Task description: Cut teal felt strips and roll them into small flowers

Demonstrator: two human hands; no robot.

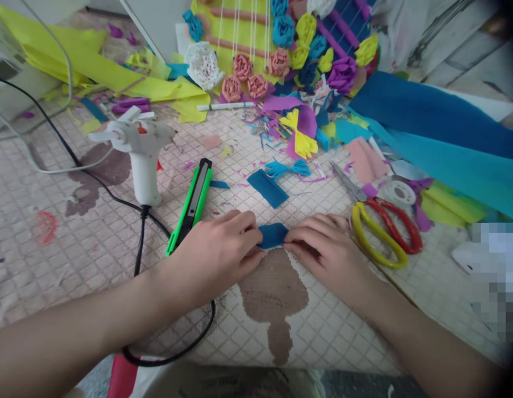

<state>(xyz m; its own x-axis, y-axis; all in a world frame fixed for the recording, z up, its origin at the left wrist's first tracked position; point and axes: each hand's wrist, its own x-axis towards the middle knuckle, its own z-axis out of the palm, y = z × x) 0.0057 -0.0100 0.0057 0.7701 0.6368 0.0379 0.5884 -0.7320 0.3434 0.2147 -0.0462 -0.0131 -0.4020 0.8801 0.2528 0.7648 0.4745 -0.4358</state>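
Blue paper (pixel 273 235), pinched, long axis left-right

Paper (pixel 273 235) between left hand (pixel 225 243) and right hand (pixel 329 249), cutter (pixel 193 204) left, scissors (pixel 361 195) right, roses (pixel 242 66) behind

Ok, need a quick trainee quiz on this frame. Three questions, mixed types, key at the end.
1. What do the left hand and right hand hold between them?
2. True or false: the scissors lie nearer the right hand than the left.
3. What colour is the casing of the utility knife?
A. red
B. green
C. white

Key: 1. A blue paper piece. 2. True. 3. B.
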